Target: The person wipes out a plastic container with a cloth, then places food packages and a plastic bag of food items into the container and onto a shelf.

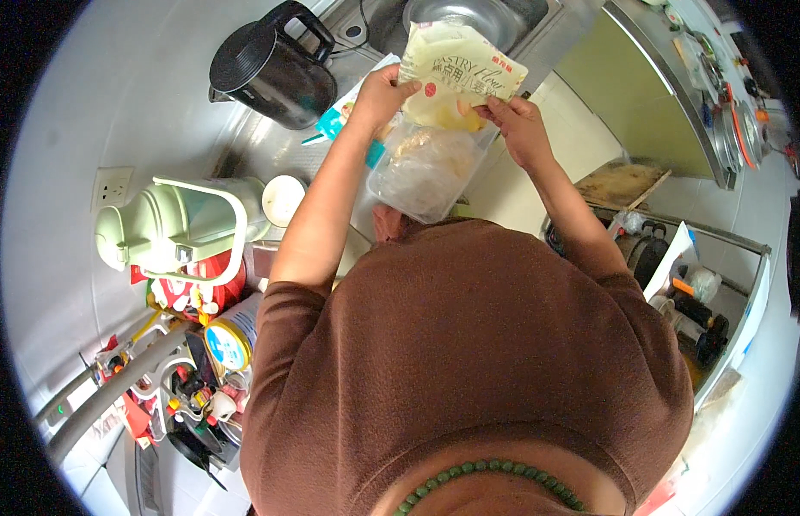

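A pale yellow flour bag (461, 71), printed with writing, is stretched between my two hands. My left hand (382, 97) pinches its left edge with the thumb on top. The fingers of my right hand (516, 122) grip the lower right edge. Just beneath the bag is a clear plastic storage box (432, 174) that has crumpled see-through plastic bags in it. What those bags contain is not clear. Under my left wrist a white and teal packet (335, 119) shows, partly covered by the arm.
A black electric kettle (274, 71) stands beside the steel sink (535, 9), where a metal basin (464, 16) sits. To the left are a light green thermos jug (174, 226) and a white cup (284, 200). A crowded rack (754, 271) and a wooden board (616, 184) are at right.
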Demonstrator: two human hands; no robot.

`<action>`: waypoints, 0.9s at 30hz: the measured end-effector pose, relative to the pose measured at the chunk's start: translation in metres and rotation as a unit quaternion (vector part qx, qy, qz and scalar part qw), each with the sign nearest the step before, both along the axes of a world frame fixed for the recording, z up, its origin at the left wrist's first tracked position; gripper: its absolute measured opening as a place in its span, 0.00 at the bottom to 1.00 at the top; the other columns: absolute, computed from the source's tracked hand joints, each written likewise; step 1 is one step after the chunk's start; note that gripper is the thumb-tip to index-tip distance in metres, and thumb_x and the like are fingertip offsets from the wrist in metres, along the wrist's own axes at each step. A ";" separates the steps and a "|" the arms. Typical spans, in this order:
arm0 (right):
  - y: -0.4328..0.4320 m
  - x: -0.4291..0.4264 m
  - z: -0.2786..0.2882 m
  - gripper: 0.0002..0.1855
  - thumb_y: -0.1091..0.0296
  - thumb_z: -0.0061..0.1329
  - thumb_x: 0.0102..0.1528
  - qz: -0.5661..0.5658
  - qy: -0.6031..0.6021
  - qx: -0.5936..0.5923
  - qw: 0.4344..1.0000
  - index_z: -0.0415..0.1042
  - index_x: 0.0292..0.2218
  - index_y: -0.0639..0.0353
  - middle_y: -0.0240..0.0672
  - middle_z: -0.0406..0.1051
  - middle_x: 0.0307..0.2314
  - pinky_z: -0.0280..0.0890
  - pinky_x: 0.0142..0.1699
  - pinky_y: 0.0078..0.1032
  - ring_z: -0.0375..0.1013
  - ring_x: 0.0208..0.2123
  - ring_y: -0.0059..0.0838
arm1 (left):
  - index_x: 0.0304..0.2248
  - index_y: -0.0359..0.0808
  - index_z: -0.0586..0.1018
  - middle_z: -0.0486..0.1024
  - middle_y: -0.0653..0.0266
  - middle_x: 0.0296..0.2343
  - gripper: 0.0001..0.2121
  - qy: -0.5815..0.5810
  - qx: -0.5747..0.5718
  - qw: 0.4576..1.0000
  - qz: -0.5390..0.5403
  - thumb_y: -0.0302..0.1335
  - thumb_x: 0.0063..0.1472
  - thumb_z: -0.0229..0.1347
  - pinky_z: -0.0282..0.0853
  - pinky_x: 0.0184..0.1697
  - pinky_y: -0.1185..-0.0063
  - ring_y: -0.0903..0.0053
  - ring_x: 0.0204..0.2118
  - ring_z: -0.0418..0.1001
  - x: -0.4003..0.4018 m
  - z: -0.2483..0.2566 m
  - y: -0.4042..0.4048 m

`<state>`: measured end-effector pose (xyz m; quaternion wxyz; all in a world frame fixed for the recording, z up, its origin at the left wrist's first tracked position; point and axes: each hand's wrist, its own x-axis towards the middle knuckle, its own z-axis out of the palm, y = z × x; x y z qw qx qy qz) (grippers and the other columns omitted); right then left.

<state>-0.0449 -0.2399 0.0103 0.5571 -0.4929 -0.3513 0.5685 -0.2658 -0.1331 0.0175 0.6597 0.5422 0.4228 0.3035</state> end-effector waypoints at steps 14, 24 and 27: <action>-0.038 -0.004 -0.044 0.12 0.72 0.48 0.56 -0.044 -0.183 0.103 0.977 0.73 0.42 0.62 0.32 0.72 0.38 0.63 0.44 0.19 0.70 0.39 0.22 | 0.39 0.30 0.77 0.77 0.66 0.31 0.11 -0.003 0.022 0.999 0.049 0.16 0.56 0.50 0.68 0.36 0.83 0.83 0.31 0.72 0.032 -0.031 -0.029; -0.067 -0.014 -0.037 0.15 0.71 0.50 0.52 -0.068 -0.385 0.076 0.917 0.72 0.43 0.60 0.43 0.69 0.43 0.64 0.48 0.27 0.71 0.42 0.38 | 0.39 0.32 0.76 0.76 0.64 0.33 0.13 0.003 0.059 0.997 0.046 0.16 0.53 0.52 0.67 0.37 0.81 0.81 0.33 0.71 0.037 -0.052 -0.031; -0.072 -0.014 -0.044 0.16 0.72 0.49 0.51 -0.045 -0.410 0.118 0.903 0.71 0.43 0.60 0.44 0.68 0.45 0.64 0.50 0.31 0.69 0.44 0.42 | 0.40 0.33 0.76 0.73 0.59 0.37 0.15 0.061 0.173 0.981 0.055 0.17 0.50 0.55 0.66 0.42 0.78 0.74 0.38 0.71 0.031 -0.064 -0.030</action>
